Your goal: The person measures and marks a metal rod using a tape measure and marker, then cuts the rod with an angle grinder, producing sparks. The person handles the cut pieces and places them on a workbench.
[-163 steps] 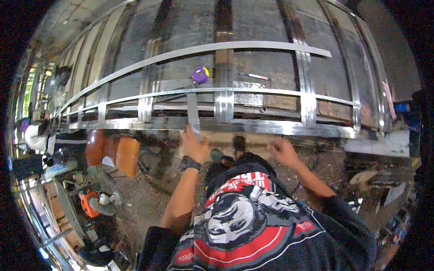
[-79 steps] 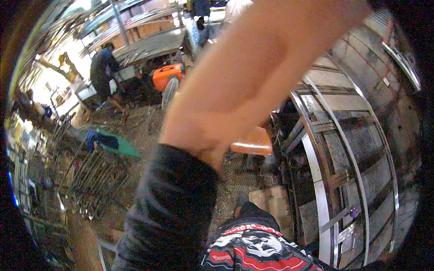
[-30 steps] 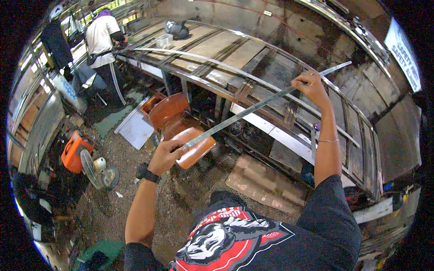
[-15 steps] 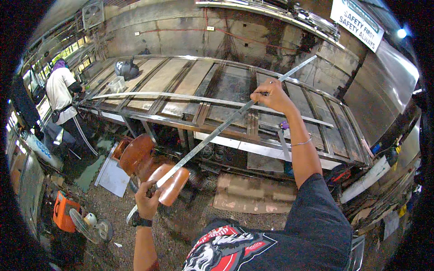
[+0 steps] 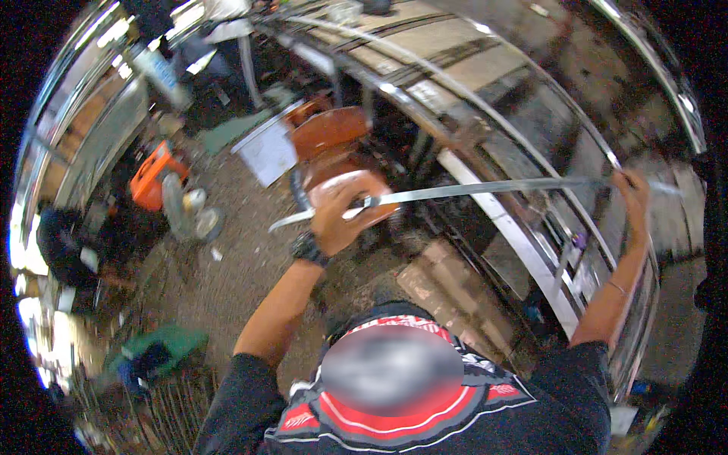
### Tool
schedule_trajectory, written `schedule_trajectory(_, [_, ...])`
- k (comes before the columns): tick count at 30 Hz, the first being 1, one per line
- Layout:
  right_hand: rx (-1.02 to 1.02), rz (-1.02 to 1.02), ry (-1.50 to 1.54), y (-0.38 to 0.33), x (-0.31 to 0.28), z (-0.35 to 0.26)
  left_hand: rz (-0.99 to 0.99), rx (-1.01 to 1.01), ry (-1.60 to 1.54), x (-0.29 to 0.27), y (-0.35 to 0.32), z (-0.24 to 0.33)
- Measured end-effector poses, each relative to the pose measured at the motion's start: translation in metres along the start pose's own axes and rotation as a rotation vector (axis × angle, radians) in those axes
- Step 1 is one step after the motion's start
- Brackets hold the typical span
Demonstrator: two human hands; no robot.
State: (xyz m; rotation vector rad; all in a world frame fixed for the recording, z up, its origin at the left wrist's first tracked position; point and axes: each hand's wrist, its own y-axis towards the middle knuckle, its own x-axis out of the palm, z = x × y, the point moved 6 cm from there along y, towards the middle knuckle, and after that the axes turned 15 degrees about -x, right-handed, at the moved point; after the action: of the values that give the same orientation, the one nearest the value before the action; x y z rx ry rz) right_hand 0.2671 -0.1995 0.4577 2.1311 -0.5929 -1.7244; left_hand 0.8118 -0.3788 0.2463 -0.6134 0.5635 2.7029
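I hold a long flat metal strip point(image 5: 485, 188) level in front of me with both hands. My left hand point(image 5: 339, 218) grips it near its left end, above the orange stools point(image 5: 334, 133). My right hand point(image 5: 633, 191) grips it near its right end, over the metal frame point(image 5: 523, 144) that lies on the workbench. I wear a dark watch on the left wrist and a thin band on the right wrist.
Flat cardboard point(image 5: 447, 292) lies on the dirt floor below the frame. An orange power tool point(image 5: 155, 173) and a white sheet point(image 5: 265, 155) lie to the left. A green crate point(image 5: 159, 349) sits at lower left. Another person point(image 5: 205, 30) stands at the top left.
The strip has swung from a steep diagonal to nearly level. My right hand dropped and moved right; my left hand rose toward the stools. My head turned left and down.
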Motion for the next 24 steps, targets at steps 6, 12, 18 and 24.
schedule_trajectory(6, [0.042, 0.032, 0.13, -0.002, -0.018, 0.04, 0.257, -0.048, 0.144, 0.005, -0.032, -0.07])
schedule_trajectory(12, [-0.013, -0.185, 0.051, 0.01, -0.038, 0.045, 0.232, -0.107, 0.252, 0.009, -0.054, -0.115])
schedule_trajectory(18, [-0.076, -0.145, -0.242, 0.02, -0.101, 0.011, -0.113, -0.022, 0.132, -0.032, 0.002, -0.028])
schedule_trajectory(24, [-0.083, 0.047, -0.299, 0.056, -0.169, -0.069, -0.14, -0.083, -0.027, -0.052, 0.059, -0.021])
